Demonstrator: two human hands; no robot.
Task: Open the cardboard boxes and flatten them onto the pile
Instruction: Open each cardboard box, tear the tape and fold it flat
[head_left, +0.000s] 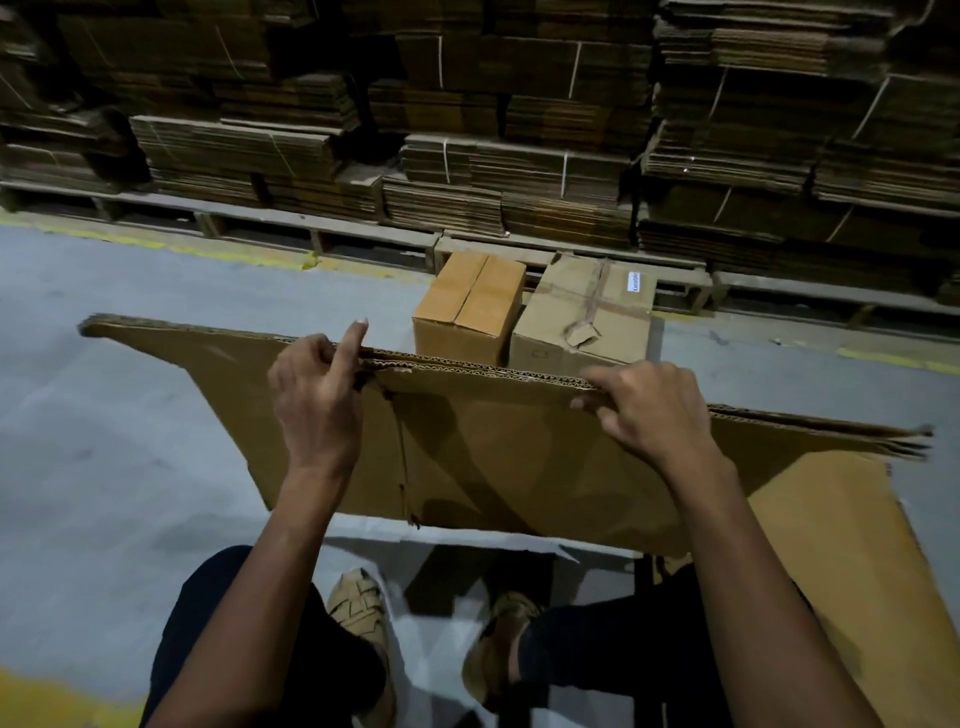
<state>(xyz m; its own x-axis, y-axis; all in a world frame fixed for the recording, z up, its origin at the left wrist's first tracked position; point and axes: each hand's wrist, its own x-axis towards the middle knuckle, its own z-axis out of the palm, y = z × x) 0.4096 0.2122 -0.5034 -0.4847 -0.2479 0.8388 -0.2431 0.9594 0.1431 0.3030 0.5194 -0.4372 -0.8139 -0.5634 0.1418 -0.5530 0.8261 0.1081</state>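
Cardboard sheet (493, 457), a box already collapsed, stands on edge between the two hands, its top rim at their fingertips, likely so it can be steered toward the pile. Left hand (317, 395) pinches the rim near a torn seam, forefinger raised above the edge, apparently keeping the layers together. Right hand (644, 405) curls over the rim farther along, fingers clamped on the corrugated edge to carry the weight. Below and outside the right hand lies a flat sheet (841, 561) on the floor (104, 415), probably the pile. Beyond both hands two closed boxes (530, 312) wait, touching, in front of pallets (363, 239) of bundled cardboard.
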